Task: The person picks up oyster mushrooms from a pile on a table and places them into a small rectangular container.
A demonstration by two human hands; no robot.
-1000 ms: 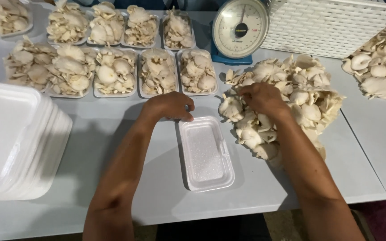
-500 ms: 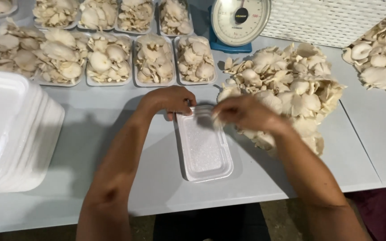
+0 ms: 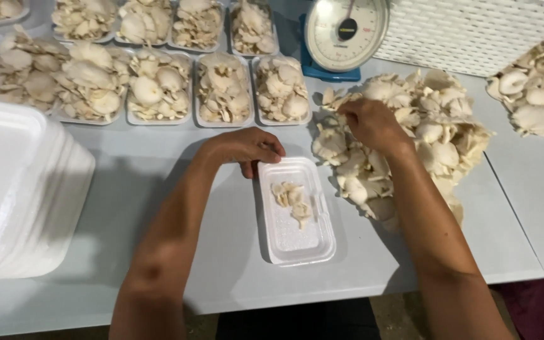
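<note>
the step in hand looks like filling a white foam tray (image 3: 297, 217) with oyster mushrooms taken from a loose pile (image 3: 410, 135) on the tabletop (image 3: 177, 189). the left hand (image 3: 247, 146) rests at the tray's far left corner, fingers curled and its thumb down on the rim, seemingly steadying it; its grip is narrow and closed on nothing else. the right hand (image 3: 369, 123) is sunk in the pile, its grip bent around some mushrooms, though whether any is truly pinched i cannot tell, since the fingertips are hidden among the caps. the tray lies just below the left hand and well down and to the left of the right hand, with a few small mushroom pieces (image 3: 292, 200) in its upper half and most of its floor bare. the next move probably calls for a clean pull of a cluster from the pile without tearing it, then a short carry to the tray.
</note>
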